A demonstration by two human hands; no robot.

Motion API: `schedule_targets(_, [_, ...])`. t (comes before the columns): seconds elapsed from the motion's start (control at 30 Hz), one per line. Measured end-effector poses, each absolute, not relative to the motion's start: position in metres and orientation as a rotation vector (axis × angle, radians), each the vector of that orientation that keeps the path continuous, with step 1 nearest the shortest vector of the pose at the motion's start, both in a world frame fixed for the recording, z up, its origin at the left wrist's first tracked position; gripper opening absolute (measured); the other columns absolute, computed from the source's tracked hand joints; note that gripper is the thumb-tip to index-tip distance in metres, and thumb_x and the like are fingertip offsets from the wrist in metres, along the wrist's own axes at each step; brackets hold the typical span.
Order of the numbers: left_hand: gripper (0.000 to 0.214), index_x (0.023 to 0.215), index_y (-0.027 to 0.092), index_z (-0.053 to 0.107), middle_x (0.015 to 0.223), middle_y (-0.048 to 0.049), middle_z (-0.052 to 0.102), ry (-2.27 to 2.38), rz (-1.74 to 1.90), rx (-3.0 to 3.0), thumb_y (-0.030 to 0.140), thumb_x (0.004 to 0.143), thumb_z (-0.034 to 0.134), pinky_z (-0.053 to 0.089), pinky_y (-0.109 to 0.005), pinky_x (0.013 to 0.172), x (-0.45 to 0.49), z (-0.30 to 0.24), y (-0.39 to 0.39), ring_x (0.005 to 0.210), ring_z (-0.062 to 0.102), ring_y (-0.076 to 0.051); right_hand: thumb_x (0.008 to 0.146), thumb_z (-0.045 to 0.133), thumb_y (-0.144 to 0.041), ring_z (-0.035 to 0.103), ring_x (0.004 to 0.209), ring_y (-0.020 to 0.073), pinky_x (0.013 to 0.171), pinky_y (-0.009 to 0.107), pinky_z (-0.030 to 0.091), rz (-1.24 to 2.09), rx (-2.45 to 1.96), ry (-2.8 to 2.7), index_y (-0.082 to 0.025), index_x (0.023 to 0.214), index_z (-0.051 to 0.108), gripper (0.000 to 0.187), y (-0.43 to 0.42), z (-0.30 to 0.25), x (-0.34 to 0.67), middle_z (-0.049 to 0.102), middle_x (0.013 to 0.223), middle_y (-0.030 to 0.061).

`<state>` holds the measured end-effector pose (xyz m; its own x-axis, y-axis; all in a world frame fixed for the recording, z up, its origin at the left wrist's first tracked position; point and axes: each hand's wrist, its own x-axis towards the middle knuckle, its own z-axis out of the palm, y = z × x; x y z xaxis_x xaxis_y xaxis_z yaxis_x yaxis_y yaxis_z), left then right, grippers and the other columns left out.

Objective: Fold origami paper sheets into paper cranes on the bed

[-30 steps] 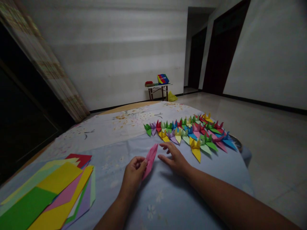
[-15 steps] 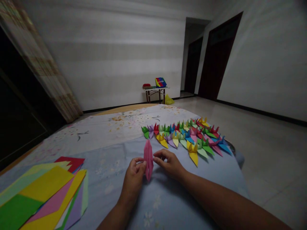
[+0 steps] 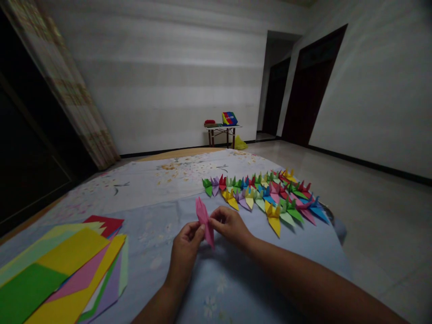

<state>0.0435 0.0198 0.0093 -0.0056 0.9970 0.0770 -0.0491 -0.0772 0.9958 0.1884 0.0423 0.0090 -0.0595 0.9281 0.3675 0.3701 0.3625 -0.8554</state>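
A pink folded paper piece point(image 3: 204, 221) stands nearly upright between my two hands, above the light blue flowered cloth point(image 3: 158, 234). My left hand point(image 3: 185, 251) pinches its lower left edge with closed fingers. My right hand point(image 3: 229, 226) pinches its right side, fingers curled round the paper. Just beyond my right hand lie rows of several finished paper cranes point(image 3: 266, 195) in green, purple, red, yellow, blue and pink.
A fanned stack of coloured paper sheets point(image 3: 60, 270) lies at the lower left on the cloth. A curtain point(image 3: 64, 85) hangs at the left. A small table point(image 3: 221, 131) with a coloured box stands by the far wall. Bare tiled floor point(image 3: 378, 211) is at the right.
My right hand, open and flat on the cloth a second ago, has closed on the pink paper. The paper has turned from slanting right to nearly upright, then tilted slightly left.
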Motion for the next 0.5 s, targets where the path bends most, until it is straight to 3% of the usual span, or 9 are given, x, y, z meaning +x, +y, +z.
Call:
schedule_targets(0.13, [0.028, 0.084, 0.015, 0.065, 0.083, -0.0039, 0.07, 1.138, 1.361, 1.243, 0.037, 0.068, 0.066, 0.05, -0.027, 0.07, 0.04, 0.013, 0.02, 0.075, 0.064, -0.018, 0.075, 0.059, -0.03, 0.052, 0.061, 0.0101, 0.057, 0.022, 0.041, 0.77, -1.138, -1.539, -0.016, 0.087, 0.058, 0.018, 0.044, 0.004, 0.178, 0.058, 0.068, -0.0019])
schedule_targets(0.3, [0.028, 0.086, 0.014, 0.065, 0.083, -0.0042, 0.07, 1.162, 1.375, 1.259, 0.036, 0.068, 0.066, 0.049, -0.027, 0.072, 0.038, 0.011, 0.02, 0.078, 0.064, -0.019, 0.076, 0.058, -0.031, 0.053, 0.061, 0.0106, 0.059, 0.023, 0.043, 0.784, -1.129, -1.528, -0.016, 0.079, 0.062, 0.016, 0.042, 0.001, 0.176, 0.061, 0.07, 0.0006])
schedule_targets(0.5, [0.029, 0.088, 0.014, 0.065, 0.079, -0.0044, 0.07, 1.159, 1.318, 1.307, 0.037, 0.071, 0.064, 0.049, -0.03, 0.074, 0.036, 0.0, 0.024, 0.078, 0.064, -0.02, 0.077, 0.058, -0.025, 0.052, 0.061, 0.0107, 0.059, 0.023, 0.042, 0.579, -1.119, -1.587, -0.016, 0.077, 0.064, 0.011, 0.042, -0.001, 0.178, 0.059, 0.068, 0.0008])
